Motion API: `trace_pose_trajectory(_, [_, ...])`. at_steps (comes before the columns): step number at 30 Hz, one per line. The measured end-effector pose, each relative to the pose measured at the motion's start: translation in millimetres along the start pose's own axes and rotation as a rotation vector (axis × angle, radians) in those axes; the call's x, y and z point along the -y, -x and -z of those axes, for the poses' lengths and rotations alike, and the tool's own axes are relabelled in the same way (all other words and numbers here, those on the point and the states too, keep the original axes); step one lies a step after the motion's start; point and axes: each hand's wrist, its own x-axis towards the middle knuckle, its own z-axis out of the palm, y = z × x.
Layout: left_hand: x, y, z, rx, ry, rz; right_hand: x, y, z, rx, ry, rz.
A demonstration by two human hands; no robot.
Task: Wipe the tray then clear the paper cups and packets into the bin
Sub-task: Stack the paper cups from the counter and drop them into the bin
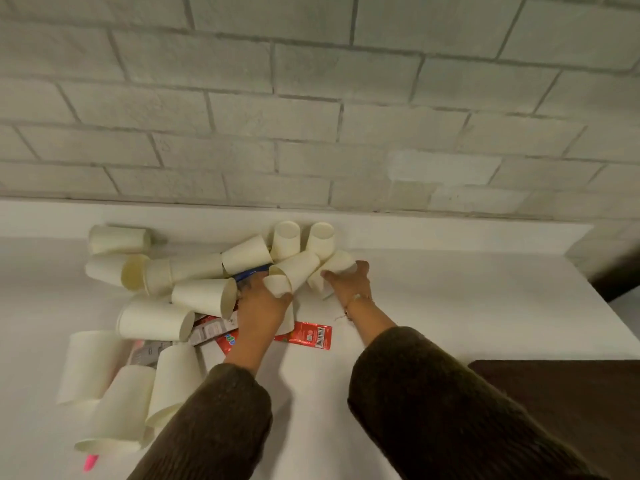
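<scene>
Holding two of the paper cups (pixel 204 296) heaped on the white counter (pixel 450 306), my left hand (pixel 263 306) and right hand (pixel 349 282) each curled round one: judged light, thin-walled, crushable; best gripped gently mid-wall.

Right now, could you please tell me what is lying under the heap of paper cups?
Poking out beneath the paper cups are a red packet, a grey packet and the edge of a blue packet. Anything else underneath is covered by the cups.
</scene>
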Motion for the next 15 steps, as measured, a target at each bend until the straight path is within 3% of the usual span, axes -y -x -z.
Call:
trace_pose_trajectory(4, [3, 8, 2, 0.019, 0.087, 0.021, -7, 10, -3, -0.076, -0.09, 0.162])
trace_pose_trajectory(10, [16, 31, 14, 0.019, 0.244, 0.048, -25, 30, 20, -0.139, 0.196, 0.475])
trace_pose_trajectory(15, [10, 66, 19, 0.022, 0.227, -0.012, -42, 60, 58, -0.197, 0.246, 0.637])
